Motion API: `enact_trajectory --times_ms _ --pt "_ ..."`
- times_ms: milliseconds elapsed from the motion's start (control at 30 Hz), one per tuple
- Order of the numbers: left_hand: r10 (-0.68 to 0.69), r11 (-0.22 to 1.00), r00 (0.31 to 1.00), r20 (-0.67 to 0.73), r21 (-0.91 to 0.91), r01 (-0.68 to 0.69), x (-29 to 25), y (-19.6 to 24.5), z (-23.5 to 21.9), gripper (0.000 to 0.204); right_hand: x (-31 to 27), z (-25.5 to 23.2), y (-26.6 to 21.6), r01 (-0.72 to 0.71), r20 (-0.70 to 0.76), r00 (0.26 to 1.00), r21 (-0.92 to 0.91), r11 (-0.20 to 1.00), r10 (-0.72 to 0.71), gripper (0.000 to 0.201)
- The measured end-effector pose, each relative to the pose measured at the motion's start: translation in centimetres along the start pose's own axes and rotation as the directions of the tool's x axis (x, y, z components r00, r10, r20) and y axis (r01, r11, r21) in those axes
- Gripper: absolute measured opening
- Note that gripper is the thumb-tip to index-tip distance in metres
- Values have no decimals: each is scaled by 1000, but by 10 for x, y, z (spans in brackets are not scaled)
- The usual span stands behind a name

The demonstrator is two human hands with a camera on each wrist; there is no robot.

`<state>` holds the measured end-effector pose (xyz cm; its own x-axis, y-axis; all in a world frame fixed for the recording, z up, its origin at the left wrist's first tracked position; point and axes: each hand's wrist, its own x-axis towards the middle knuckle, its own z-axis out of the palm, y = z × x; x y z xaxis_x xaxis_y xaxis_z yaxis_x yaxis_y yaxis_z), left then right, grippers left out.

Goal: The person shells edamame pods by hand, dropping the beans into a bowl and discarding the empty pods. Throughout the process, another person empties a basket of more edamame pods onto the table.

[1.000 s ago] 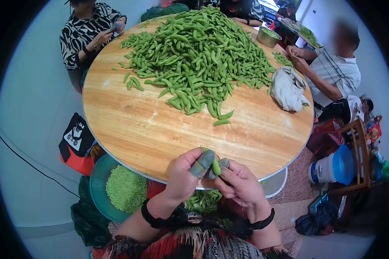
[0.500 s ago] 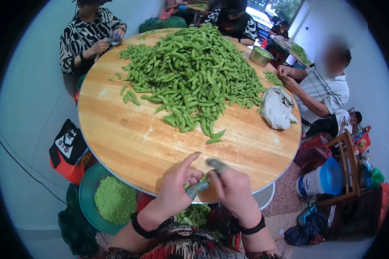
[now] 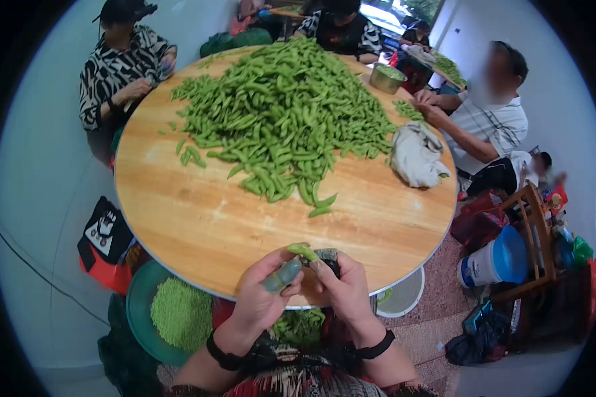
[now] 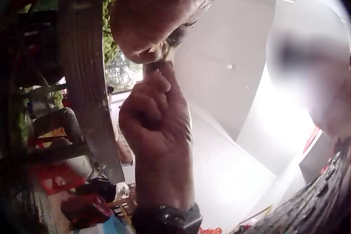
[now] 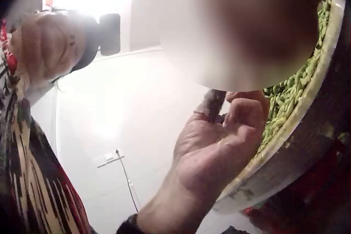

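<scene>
Near the front edge of the round table, a green soybean pod [image 3: 302, 251] is between my two hands. My left hand [image 3: 261, 288] holds its left end against a curled forefinger; a grey-green sleeve [image 3: 282, 276] covers that thumb. The thumb and forefinger of my right hand [image 3: 346, 289] pinch the pod's other end, the forefinger wrapped in a dark cover [image 3: 327, 255]. In the left wrist view the right hand [image 4: 159, 116] meets the left at the fingertips. A large heap of soybean pods [image 3: 285, 112] rises behind them on the wooden tabletop [image 3: 198, 212].
At the lower left stands a green basin [image 3: 137, 311] of shelled beans [image 3: 179, 311]. Empty-looking pods [image 3: 299, 325] lie below the table edge, beside a pale strainer [image 3: 410, 298]. A grey cloth [image 3: 417, 155] and metal bowl [image 3: 387, 78] sit on the right. Other people sit around.
The hands came apart slightly with the right hand blurred in motion, then met again at a pod held higher, at the fingertips. The head view has shifted.
</scene>
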<state>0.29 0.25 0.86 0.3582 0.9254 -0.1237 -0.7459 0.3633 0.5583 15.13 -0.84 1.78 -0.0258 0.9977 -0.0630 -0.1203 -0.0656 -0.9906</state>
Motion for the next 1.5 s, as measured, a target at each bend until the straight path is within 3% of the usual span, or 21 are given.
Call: enact_trajectory --times_ms 167,267,400,533,600,700,767,800,833,867,900,967,1100,1167,1267,1300,1333,1367,1400,1467,1500 --pt "122 974 985 -123 204 -95 1 -4 1 17 -10 -1 -8 -104 183 975 -135 985 128 18" --pt "167 955 979 -115 268 -131 0 -3 0 14 -13 -10 -15 -381 431 855 145 913 288 27" --pt "254 808 965 -63 562 -176 0 -6 -5 12 -14 -5 -16 -432 383 858 181 883 341 24" --pt "291 805 957 -5 542 -242 -3 -9 -4 7 -15 -3 -16 -440 388 863 263 859 323 20" --pt "-12 978 997 74 207 -3 -9 0 -1 9 -15 -3 -17 -492 414 845 355 795 338 19" --pt "-53 984 994 99 177 35 -8 3 -2 11 -13 -5 -15 -598 455 790 429 677 410 19" --pt "57 950 995 82 303 -79 -3 -4 -3 13 -10 -6 -5 -397 333 888 206 895 317 19" --pt "168 885 983 79 426 -185 -1 -7 -4 16 -8 -7 2 -398 333 887 204 894 319 19" --pt "168 886 983 78 424 -185 1 -7 -5 16 -6 -7 11 -82 211 972 -91 992 100 19" --pt "227 777 971 79 587 -229 4 -6 -5 19 -5 -7 16 216 166 973 -403 889 -161 20" --pt "284 635 955 91 728 -258 6 -5 -6 21 -5 -7 11 216 167 973 -405 889 -160 20" --pt "261 633 958 115 729 -260 7 -3 -6 20 -2 -6 -8 -267 170 951 37 963 257 21" --pt "102 688 990 102 711 -144 8 11 -4 21 3 -8 -19 -409 214 899 95 908 382 22" --pt "69 826 994 83 555 -103 11 8 -12 20 4 -7 -8 -137 133 978 -152 979 158 23" --pt "-15 958 999 48 285 1 12 15 -20 21 7 -7 -12 52 208 977 -424 904 42 24" --pt "-68 978 997 23 200 62 11 19 -23 22 10 -10 -19 52 204 978 -427 903 40 24" --pt "-41 983 998 39 179 33 11 19 -26 18 16 -17 -31 -46 313 925 -473 880 217 25" --pt "-41 984 998 42 177 33 11 17 -24 18 24 -23 -40 -131 406 829 -530 838 386 27" --pt "26 950 998 49 309 -40 10 16 -22 18 38 -31 -31 188 403 910 -615 765 100 32" --pt "92 893 994 67 437 -112 9 7 -17 18 75 -31 -36 255 216 966 -886 387 -140 43" --pt "59 744 975 213 642 -186 9 -2 -15 20 88 -21 -42 254 214 966 -886 388 -144 43"
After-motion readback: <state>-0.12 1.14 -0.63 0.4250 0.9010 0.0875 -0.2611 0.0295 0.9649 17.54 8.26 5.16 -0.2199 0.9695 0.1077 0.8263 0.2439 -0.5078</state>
